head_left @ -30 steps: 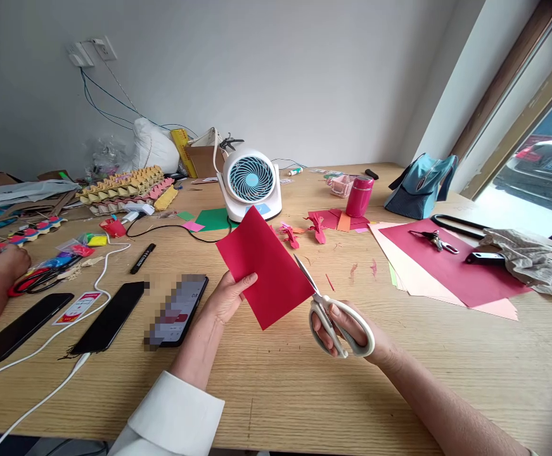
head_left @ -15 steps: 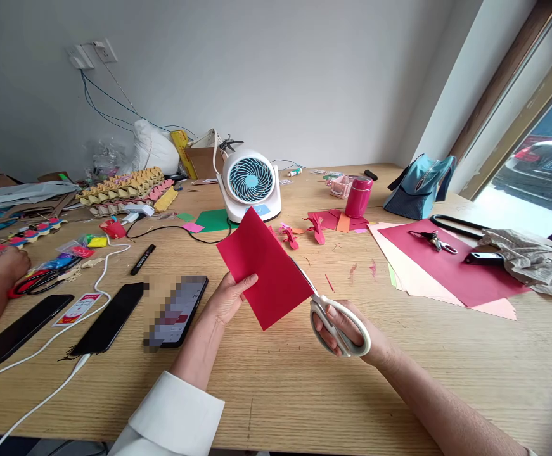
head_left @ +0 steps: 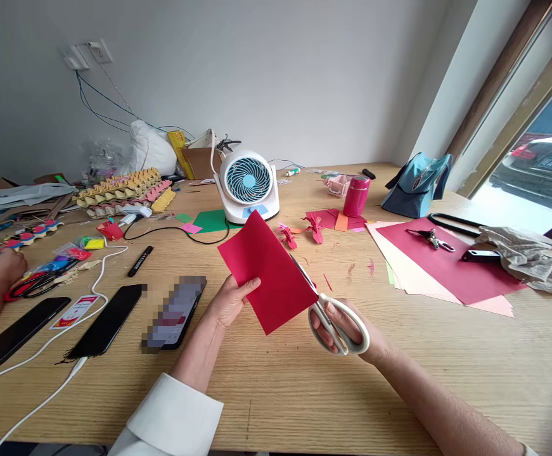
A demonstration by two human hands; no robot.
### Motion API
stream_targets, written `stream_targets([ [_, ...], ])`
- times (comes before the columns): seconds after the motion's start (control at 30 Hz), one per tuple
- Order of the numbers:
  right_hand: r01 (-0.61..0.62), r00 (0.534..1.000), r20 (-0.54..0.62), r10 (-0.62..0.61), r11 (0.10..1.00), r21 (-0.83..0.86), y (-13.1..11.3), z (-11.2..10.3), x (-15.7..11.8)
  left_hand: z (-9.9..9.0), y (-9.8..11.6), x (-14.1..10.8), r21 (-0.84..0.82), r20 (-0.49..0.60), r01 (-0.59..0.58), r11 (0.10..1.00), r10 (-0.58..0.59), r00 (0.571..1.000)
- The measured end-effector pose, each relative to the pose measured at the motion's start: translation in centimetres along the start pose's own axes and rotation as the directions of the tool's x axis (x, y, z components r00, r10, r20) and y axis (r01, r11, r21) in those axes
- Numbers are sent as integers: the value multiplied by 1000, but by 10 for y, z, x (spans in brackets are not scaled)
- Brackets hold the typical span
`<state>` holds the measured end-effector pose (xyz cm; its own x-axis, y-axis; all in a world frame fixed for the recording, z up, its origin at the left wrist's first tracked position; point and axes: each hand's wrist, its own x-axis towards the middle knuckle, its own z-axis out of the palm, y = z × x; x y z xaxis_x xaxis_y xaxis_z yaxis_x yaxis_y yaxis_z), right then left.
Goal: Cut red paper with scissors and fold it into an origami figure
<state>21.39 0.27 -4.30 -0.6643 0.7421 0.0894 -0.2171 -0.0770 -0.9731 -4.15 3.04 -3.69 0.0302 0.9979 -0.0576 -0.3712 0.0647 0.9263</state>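
While the scissors (head_left: 326, 310) bite into the right edge of the red paper sheet (head_left: 267, 269), the cut is barely begun.
Left hand (head_left: 231, 301) pinches the sheet's lower-left edge, holding it tilted above the tabletop (head_left: 304, 392); right hand (head_left: 352, 329) is closed through the scissor loops, blades nearly shut at the sheet's 4 o'clock. Most of the sheet appears uncut. At 12 o'clock stands a small fan (head_left: 248, 183); at 3 o'clock lie stacked paper sheets (head_left: 447, 266); at 9 o'clock, a phone (head_left: 175, 311).
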Motion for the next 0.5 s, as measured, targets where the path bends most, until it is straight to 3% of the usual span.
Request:
stream_targets([
  [0.5,14,1000,13,-14,1000,-1,0,2,0,4,1,-3,-10,10,21,1000,-21,1000],
])
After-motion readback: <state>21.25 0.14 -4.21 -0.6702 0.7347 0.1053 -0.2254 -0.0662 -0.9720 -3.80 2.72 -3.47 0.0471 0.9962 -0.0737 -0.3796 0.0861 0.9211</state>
